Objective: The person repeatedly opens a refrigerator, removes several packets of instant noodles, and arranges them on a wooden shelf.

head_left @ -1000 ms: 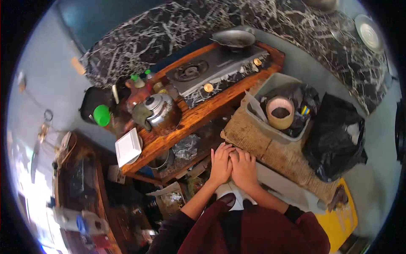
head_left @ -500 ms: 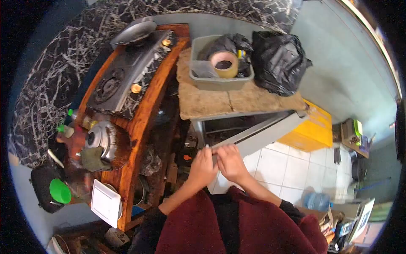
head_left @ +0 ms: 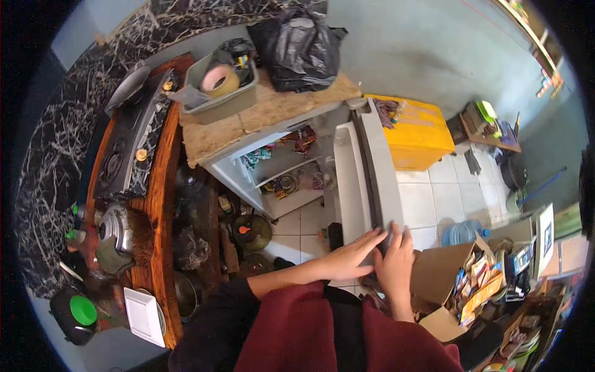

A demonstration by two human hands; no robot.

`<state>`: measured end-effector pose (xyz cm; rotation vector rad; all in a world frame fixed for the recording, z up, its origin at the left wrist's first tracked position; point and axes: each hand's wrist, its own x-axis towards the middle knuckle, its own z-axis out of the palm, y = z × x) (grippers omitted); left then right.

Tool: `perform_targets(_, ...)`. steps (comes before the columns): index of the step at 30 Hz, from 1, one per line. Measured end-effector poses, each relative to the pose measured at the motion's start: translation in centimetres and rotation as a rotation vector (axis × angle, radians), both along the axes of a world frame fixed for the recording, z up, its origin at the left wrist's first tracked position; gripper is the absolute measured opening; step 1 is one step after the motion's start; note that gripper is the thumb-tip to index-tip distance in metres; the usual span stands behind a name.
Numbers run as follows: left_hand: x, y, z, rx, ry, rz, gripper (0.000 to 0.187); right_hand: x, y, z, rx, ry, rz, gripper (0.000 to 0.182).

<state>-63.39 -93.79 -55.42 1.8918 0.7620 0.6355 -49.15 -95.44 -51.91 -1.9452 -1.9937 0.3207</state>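
A small fridge stands ahead with its door (head_left: 384, 164) swung out to the right. My left hand (head_left: 350, 257) reaches across to the near edge of the door, fingers stretched out against it. Beside it my right hand (head_left: 395, 257) rests on the door's near end, fingers spread and pointing up. Inside the fridge (head_left: 288, 149) are shelves with colourful items on them. A worn brown board (head_left: 217, 137) covers the fridge top, bearing a grey bin (head_left: 223, 105) with a tape roll (head_left: 228, 80) and a black plastic bag (head_left: 304, 53).
On the left, a wooden counter (head_left: 162, 217) holds a stove (head_left: 121, 161), a kettle (head_left: 118, 226) and a white square dish (head_left: 144, 316). A yellow box (head_left: 418, 136) stands behind the door. An open cardboard box (head_left: 434, 273) of packets and a blue water jug (head_left: 462, 232) are at the right.
The fridge door has swung wide open to the right, showing the inside. Both hands moved right with it and loosened from their curled hold. The view has turned right.
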Motion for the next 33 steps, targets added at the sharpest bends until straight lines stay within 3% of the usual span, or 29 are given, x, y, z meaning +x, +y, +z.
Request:
perform_targets(2,1.0,0.8,-1.1,-0.083,-0.063,-0.015,0.07,2.3,0.5,-0.7,0.086,-0.191,-0.07,0.069)
perform_targets(5,0.0,1.1,-2.1,0.049,0.088,0.108,0.062,6.2,2.7,-0.8,0.136,-0.213,-0.126,0.067)
perform_targets(9,-5.2,1.3,-5.2,-0.046,0.05,0.157,0.058,8.4,5.4,-1.9,0.22,-0.308,-0.262,0.067)
perform_targets(12,-9.9,1.7,-9.1,-0.159,0.078,0.275,0.055,8.0,7.3,-3.4,0.233,-0.326,-0.342,0.068)
perform_targets(14,-12.6,2.2,-11.7,-0.371,0.095,0.466,0.051,6.7,8.6,-4.7,0.387,-0.346,-0.471,0.067)
perform_targets(15,-13.8,2.7,-13.4,-0.414,0.047,0.523,0.049,5.5,9.1,-5.4,0.476,-0.269,-0.476,0.065)
perform_targets(16,-14.9,3.2,-15.2,-0.418,0.066,0.525,0.049,3.9,9.6,-5.8,0.629,-0.003,-0.38,0.054)
perform_targets(18,-17.4,4.8,-19.3,-0.613,-0.11,0.817,0.049,0.8,10.4,-11.1,0.687,0.345,-0.224,0.039)
perform_targets(22,-23.6,11.5,-28.5,-0.717,-0.03,1.119,0.046,-8.4,13.0,-21.6,0.265,0.483,0.161,0.024)
perform_targets(23,-26.2,13.6,-32.7,-0.772,-0.083,1.172,0.047,-10.5,14.4,-25.0,0.154,0.59,0.21,0.023)
perform_targets(25,-30.8,18.0,-40.2,-0.558,0.046,1.239,0.045,-14.6,17.6,-33.8,0.032,0.707,0.258,0.021)
perform_targets(26,-32.7,19.6,-43.4,-0.555,0.073,1.238,0.045,-16.8,19.3,-38.1,-0.021,0.658,0.334,0.02)
perform_targets(27,-34.8,21.7,-45.9,-0.349,0.185,1.296,0.049,-19.1,21.1,-40.4,-0.069,0.579,0.375,0.018)
perform_targets(28,-36.6,23.7,-46.6,-0.126,0.296,1.336,0.053,-21.4,22.9,-42.3,-0.114,0.499,0.419,0.017)
perform_targets(29,-37.9,24.7,-47.6,-0.108,0.341,1.317,0.053,-23.5,24.4,-44.0,-0.181,0.373,0.452,0.016)
perform_targets(31,-38.4,26.1,-48.3,-0.049,0.467,1.619,0.057,-27.8,27.4,-47.2,-0.228,0.374,0.478,0.018)
perform_targets(32,-39.6,26.7,-48.7,-0.05,0.498,1.613,0.057,-29.5,28.8,-47.6,-0.258,0.438,0.443,0.017)
perform_targets(33,-40.7,27.4,-48.8,0.008,0.217,1.544,0.055,-31.3,30.1,-47.8,-0.291,0.497,0.409,0.018)
